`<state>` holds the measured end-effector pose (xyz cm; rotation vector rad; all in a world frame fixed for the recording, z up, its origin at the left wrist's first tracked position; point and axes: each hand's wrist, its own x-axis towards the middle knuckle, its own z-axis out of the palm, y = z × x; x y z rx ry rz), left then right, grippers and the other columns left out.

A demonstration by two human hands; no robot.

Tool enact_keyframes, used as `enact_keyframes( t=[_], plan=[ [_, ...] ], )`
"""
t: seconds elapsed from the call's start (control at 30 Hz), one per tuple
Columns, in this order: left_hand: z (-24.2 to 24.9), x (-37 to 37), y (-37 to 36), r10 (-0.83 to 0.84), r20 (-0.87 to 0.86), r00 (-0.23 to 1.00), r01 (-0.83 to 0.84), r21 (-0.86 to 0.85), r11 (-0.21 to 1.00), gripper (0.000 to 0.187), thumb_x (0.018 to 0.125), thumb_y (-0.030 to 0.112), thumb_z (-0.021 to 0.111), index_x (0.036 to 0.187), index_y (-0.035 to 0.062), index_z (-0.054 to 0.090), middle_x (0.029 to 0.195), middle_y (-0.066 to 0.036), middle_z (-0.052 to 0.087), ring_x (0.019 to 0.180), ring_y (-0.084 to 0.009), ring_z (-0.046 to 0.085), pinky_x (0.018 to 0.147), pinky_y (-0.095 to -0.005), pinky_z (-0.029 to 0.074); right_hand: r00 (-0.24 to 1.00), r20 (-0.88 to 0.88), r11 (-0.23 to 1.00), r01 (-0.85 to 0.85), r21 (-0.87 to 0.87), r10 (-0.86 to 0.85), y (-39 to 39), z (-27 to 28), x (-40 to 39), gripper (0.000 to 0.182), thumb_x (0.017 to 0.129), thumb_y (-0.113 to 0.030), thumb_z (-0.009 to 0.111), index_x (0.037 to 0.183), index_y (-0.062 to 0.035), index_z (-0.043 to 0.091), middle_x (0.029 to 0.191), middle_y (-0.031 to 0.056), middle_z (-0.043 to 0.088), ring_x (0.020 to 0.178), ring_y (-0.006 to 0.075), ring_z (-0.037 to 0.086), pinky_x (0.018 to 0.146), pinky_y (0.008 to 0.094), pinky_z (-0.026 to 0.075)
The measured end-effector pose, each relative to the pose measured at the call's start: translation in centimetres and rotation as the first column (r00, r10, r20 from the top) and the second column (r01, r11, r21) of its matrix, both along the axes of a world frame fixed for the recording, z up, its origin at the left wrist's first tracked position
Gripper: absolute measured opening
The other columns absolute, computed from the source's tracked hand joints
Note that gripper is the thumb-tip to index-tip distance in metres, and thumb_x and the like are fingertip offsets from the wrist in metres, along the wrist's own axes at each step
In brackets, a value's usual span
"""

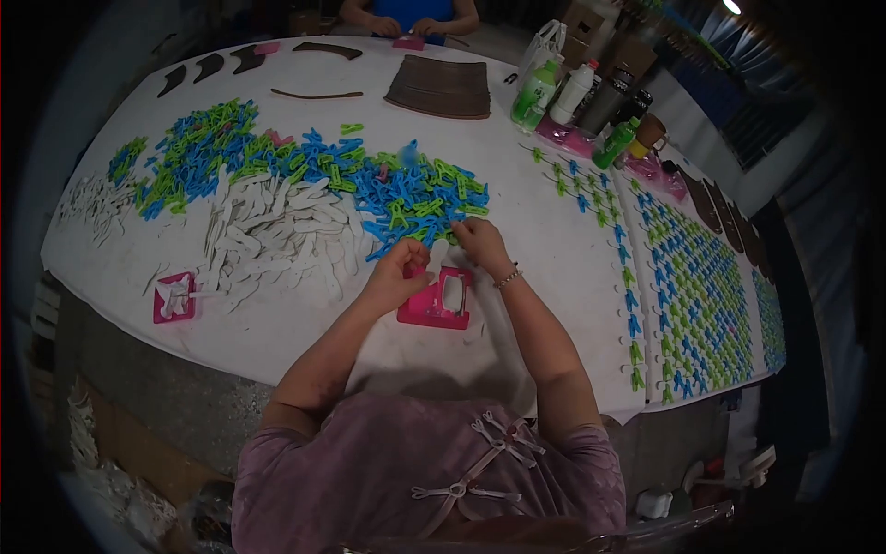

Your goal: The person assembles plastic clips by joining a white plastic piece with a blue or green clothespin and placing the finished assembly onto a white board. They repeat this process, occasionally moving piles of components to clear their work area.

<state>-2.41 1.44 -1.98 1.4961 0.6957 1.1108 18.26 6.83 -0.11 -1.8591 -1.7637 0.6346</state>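
Nearest you, centred on the white-covered surface (544, 268), lies the landmark: a pink rectangular plastic tray (434, 320) bearing a pale oblong pad (454, 294) on its right part. Your left hand (403, 270) is above the tray's left far corner, fingers curled and partly closed; your right hand (482, 244) is just beyond its right far corner, fingertips drawn close together beside the clips. A pale, flat piece (440, 250) shows between the two hands, at the tray's far edge; which hand has hold of it, and how firmly either is closed, cannot be told.

Left of the tray, well apart, sits a smaller pink tray (158, 310) holding white pieces (173, 294). Beyond and to the left of the landmark spreads a heap of long white strips (277, 231); directly beyond the landmark, and extending left, lies a heap of blue and green plastic clips (415, 198). To its right, rows of blue and green clips (701, 295) cover much of the surface.

Farther beyond the landmark are a brown, ridged, curved sheet (438, 88) and, to the right, green and white bottles (574, 92). At the far edge, a person in blue (420, 11) works with both arms on the surface.
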Motion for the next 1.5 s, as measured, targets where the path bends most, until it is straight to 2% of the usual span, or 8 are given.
enact_keyframes(
  t=[0.13,0.27,0.33,0.43,0.5,0.6,0.8,1.5],
  plan=[
    [0.9,-0.6,0.0,-0.016,-0.006,1.000,0.016,-0.048,0.999,0.035,0.077,-0.005,0.066,0.100,0.0104,0.046,0.086,0.003,0.047,0.079,-0.0067,0.042,0.074,-0.0213,0.038,0.967,-0.247,0.996,-0.075,-0.040,0.063,-0.2,-0.4,0.8,0.028,0.086,-0.029,0.062,0.081,-0.0013,0.064,0.072,0.0120,0.065,0.067,0.0216,0.063,0.062,0.0337,0.048],
    [1.8,-0.8,0.0,-0.039,0.164,0.986,0.079,-0.244,0.967,0.033,0.078,-0.007,0.062,0.102,0.0106,0.047,0.086,0.003,0.048,0.079,-0.0065,0.046,0.074,-0.0219,0.039,0.972,-0.193,0.990,-0.127,0.057,0.136,-2.1,-0.5,3.0,0.023,0.084,-0.024,0.064,0.081,-0.0011,0.063,0.073,0.0115,0.064,0.063,0.0206,0.061,0.062,0.0322,0.047],
    [2.0,-1.1,-0.4,-0.005,0.260,0.966,0.100,-0.354,0.930,0.033,0.079,-0.007,0.061,0.103,0.0106,0.047,0.086,0.003,0.048,0.079,-0.0066,0.048,0.075,-0.0222,0.040,0.967,-0.221,0.977,-0.080,0.197,0.123,-3.7,-0.2,3.8,0.015,0.089,-0.012,0.062,0.079,-0.0020,0.060,0.068,-0.0033,0.055,0.064,0.0044,0.048,0.057,0.0216,0.042],
    [2.3,-1.0,-0.5,-0.022,0.323,0.946,0.146,-0.363,0.920,0.033,0.080,-0.008,0.058,0.105,0.0101,0.047,0.084,0.003,0.047,0.079,-0.0074,0.050,0.074,-0.0237,0.043,0.910,-0.414,0.998,-0.004,0.066,0.031,-6.9,2.9,3.0,0.009,0.089,-0.010,0.062,0.084,-0.0026,0.060,0.075,-0.0034,0.058,0.070,0.0036,0.050,0.064,0.0198,0.042],
    [1.9,-1.1,-0.4,-0.040,0.324,0.945,0.162,-0.359,0.919,0.034,0.079,-0.008,0.058,0.105,0.0099,0.047,0.084,0.003,0.047,0.079,-0.0074,0.050,0.073,-0.0242,0.043,0.719,-0.693,0.985,0.085,0.153,0.045,-8.9,4.5,2.1,0.008,0.088,-0.006,0.063,0.094,-0.0035,0.058,0.085,-0.0019,0.060,0.077,0.0041,0.052,0.070,0.0194,0.043],
    [2.5,-0.8,-0.8,-0.082,0.318,0.944,0.195,-0.344,0.919,0.035,0.078,-0.007,0.059,0.107,0.0092,0.047,0.085,0.002,0.048,0.079,-0.0077,0.051,0.073,-0.0249,0.044,0.626,-0.764,0.963,0.077,0.258,0.154,-11.1,4.8,1.4,0.016,0.084,-0.003,0.066,0.097,-0.0038,0.057,0.093,0.0007,0.060,0.078,0.0058,0.050,0.072,0.0214,0.043],
    [2.1,-0.7,-0.7,-0.145,0.271,0.952,0.215,-0.253,0.943,0.036,0.078,-0.006,0.060,0.107,0.0081,0.046,0.089,0.000,0.051,0.081,-0.0091,0.052,0.075,-0.0249,0.044,0.653,-0.707,0.915,0.052,0.399,0.271,-12.6,3.6,-0.5,0.018,0.082,-0.002,0.069,0.095,-0.0029,0.056,0.099,0.0040,0.060,0.083,0.0084,0.049,0.079,0.0231,0.042],
    [2.5,-0.9,-1.0,-0.133,0.157,0.979,0.167,-0.229,0.959,0.038,0.079,-0.003,0.064,0.111,0.0079,0.047,0.093,0.000,0.052,0.084,-0.0083,0.050,0.077,-0.0233,0.042,0.706,-0.651,0.919,0.004,0.395,0.278,-11.6,3.7,-1.7,0.017,0.081,-0.004,0.069,0.095,-0.0027,0.058,0.098,0.0022,0.060,0.082,0.0089,0.050,0.081,0.0237,0.042]
  ],
)
